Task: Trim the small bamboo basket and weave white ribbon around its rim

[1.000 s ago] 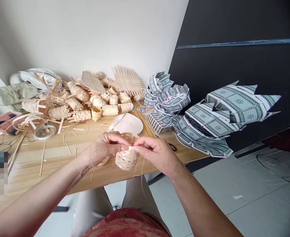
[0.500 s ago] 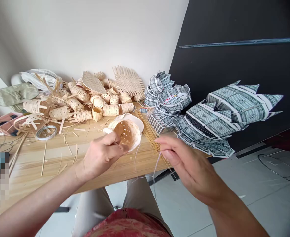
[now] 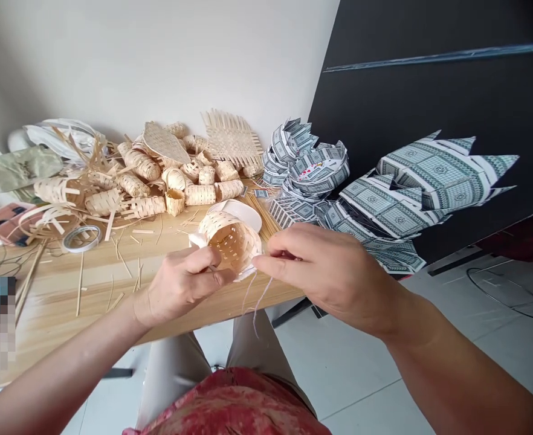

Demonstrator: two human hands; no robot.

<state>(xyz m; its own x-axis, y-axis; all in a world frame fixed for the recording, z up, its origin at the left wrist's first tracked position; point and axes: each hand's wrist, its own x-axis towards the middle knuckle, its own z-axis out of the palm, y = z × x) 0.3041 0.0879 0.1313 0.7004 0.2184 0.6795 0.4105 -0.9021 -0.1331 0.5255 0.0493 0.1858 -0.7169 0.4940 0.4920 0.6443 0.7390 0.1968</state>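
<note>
A small woven basket [image 3: 235,241] of pale strips, with white material along its rim, is tilted so its opening faces me. My left hand [image 3: 182,281] pinches the rim at the basket's lower left. At the right edge of the rim is my right hand [image 3: 321,269], its thumb and fingers closed at the basket; whether they hold a needle is too small to tell. A thin pale thread [image 3: 261,299] hangs in loops below the right fingertips. Behind the basket a white disc [image 3: 243,214] lies on the wooden table [image 3: 158,320].
Woven tubes [image 3: 144,207] and a flat woven piece [image 3: 232,140] pile up at the back. A tape roll [image 3: 81,239] and loose strips lie left. Folded-card baskets [image 3: 384,214] stand right, beside long thin sticks [image 3: 269,220]. A black panel [image 3: 429,103] rises behind.
My right hand has moved left to the basket's rim from a spot farther right, and the thread hangs lower and slacker. My left hand keeps its pinch on the basket. The view has shifted slightly.
</note>
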